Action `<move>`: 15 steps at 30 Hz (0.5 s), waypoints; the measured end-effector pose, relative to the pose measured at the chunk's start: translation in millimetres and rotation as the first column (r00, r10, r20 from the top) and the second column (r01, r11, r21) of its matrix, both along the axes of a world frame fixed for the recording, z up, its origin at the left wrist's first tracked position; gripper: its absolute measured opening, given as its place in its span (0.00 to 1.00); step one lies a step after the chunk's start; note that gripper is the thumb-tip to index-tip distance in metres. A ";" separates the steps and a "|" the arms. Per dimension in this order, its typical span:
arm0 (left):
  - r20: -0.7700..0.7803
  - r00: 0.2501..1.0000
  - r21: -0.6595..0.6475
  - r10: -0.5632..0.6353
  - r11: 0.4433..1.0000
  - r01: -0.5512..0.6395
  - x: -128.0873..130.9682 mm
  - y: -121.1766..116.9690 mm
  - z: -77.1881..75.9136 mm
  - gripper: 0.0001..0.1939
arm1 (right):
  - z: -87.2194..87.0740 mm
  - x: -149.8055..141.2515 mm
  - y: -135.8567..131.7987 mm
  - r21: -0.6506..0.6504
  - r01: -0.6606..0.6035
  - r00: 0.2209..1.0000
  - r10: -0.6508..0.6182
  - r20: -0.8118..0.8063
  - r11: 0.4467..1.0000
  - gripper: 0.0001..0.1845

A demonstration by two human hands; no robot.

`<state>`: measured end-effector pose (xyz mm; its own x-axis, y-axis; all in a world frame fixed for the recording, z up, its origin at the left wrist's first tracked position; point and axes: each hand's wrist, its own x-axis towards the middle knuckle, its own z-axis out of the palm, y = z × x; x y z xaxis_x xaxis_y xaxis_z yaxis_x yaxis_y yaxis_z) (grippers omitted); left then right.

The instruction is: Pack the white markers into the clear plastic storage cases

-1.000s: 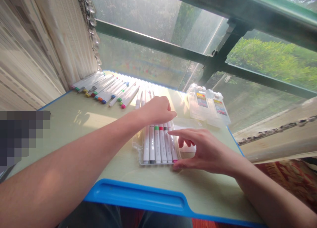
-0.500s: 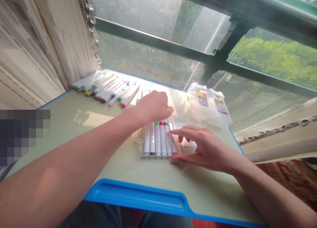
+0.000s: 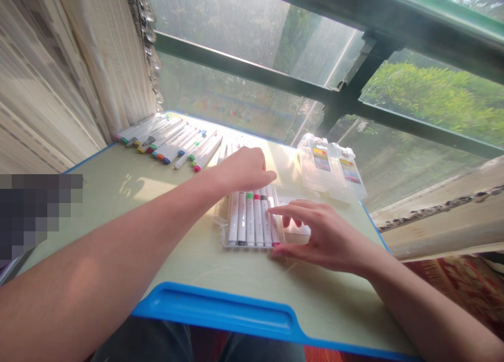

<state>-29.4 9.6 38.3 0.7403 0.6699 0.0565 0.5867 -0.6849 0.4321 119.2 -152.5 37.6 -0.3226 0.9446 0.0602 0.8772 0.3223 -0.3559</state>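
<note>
A clear plastic marker case (image 3: 225, 231) lies open on the table, with a row of several white markers (image 3: 251, 223) in it. Some show green, red or black bands; one has a pink end at the right. My left hand (image 3: 248, 169) is over the far end of the case, fingers curled in; whatever they hold is hidden beneath. Beside the case's right edge, my right hand (image 3: 321, 233) has thumb and index finger spread. Its index fingertip is at the rightmost markers, and its thumb lies by the near right corner.
Loose markers (image 3: 169, 141) with coloured ends lie in a row along the table's far left. Two clear cases with labels (image 3: 323, 165) stand at the far right by the window (image 3: 244, 68). A blue tray edge (image 3: 220, 312) borders the near side. A curtain (image 3: 79, 63) hangs at left.
Both hands stay almost in place over the case. The view has shifted very slightly; the markers in the case look the same.
</note>
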 end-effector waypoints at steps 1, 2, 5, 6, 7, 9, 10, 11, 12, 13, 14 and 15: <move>-0.003 1.000 0.018 0.012 1.000 -0.012 -0.3 0.3 0.4 0.13 | -0.2 0.7 0.6 0.005 -0.001 1.000 0.001 -0.001 1.000 0.27; -0.008 0.999 0.047 0.032 0.998 -0.031 -0.6 0.3 1.1 0.12 | -0.5 1.3 1.3 0.010 -0.002 1.000 0.002 -0.001 1.000 0.26; -0.032 0.993 0.155 0.118 0.982 -0.111 -1.7 -1.0 4.5 0.11 | -1.4 1.8 3.3 0.023 0.004 1.000 -0.004 0.007 1.000 0.24; -0.044 0.989 0.176 0.141 0.976 -0.131 -2.0 -1.4 5.5 0.12 | -1.6 1.6 3.7 0.024 0.008 1.000 -0.008 0.012 1.000 0.24; -0.056 0.986 0.185 0.155 0.972 -0.143 -2.3 -1.7 6.2 0.12 | -1.8 1.3 4.0 0.023 0.012 1.000 -0.012 0.016 1.000 0.24; -0.072 0.985 0.176 0.155 0.974 -0.140 -2.8 -1.4 6.3 0.13 | -2.0 0.6 4.1 0.022 0.020 1.000 -0.021 0.022 1.000 0.25; -0.073 0.987 0.168 0.142 0.977 -0.128 -3.0 -1.0 5.7 0.13 | -2.0 0.4 4.0 0.022 0.023 0.999 -0.024 0.023 1.000 0.25; -0.070 0.990 0.161 0.126 0.980 -0.113 -3.2 -0.3 4.8 0.13 | -2.0 0.2 3.8 0.023 0.025 0.999 -0.025 0.023 0.999 0.25; -0.066 0.992 0.158 0.109 0.983 -0.098 -3.4 0.5 3.7 0.12 | -2.0 0.0 3.4 0.025 0.025 0.999 -0.026 0.024 0.999 0.25; -0.061 0.994 0.158 0.093 0.984 -0.082 -3.4 1.3 2.5 0.12 | -1.9 -0.1 3.0 0.027 0.026 0.999 -0.027 0.027 0.999 0.26; -0.057 0.995 0.160 0.079 0.985 -0.069 -3.5 2.0 1.3 0.12 | -1.8 -0.3 2.5 0.030 0.026 0.999 -0.027 0.031 0.999 0.26; -0.055 0.996 0.162 0.066 0.985 -0.056 -3.4 2.7 0.3 0.11 | -1.6 -0.6 2.0 0.032 0.027 0.999 -0.028 0.035 0.999 0.26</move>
